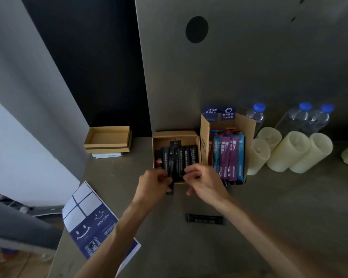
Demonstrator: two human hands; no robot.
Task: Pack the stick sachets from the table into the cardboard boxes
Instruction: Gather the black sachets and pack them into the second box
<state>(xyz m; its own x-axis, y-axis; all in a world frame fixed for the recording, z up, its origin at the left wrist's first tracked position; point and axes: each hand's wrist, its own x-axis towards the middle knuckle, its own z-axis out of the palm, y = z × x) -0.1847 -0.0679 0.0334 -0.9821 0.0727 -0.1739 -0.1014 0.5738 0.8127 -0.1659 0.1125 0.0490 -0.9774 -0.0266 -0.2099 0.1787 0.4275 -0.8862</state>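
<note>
An open cardboard box point(176, 135) at the table's middle holds several black stick sachets point(186, 157) lying side by side. My left hand point(156, 183) grips a black sachet point(170, 177) at the box's front edge, its lower end hanging outside. My right hand point(202, 180) pinches another black sachet end point(181, 173) just inside the front edge. To the right stands a taller open cardboard box point(205, 141) filled with blue and purple stick sachets point(228, 157). One black sachet point(205, 219) lies loose on the table between my forearms.
A shallow empty cardboard lid or tray point(108, 140) sits at the back left on a small white stack. Three cream candles point(289, 151) and three water bottles point(301, 119) stand at the right. A blue-and-white leaflet point(89, 221) overhangs the table's left edge. A grey panel rises behind.
</note>
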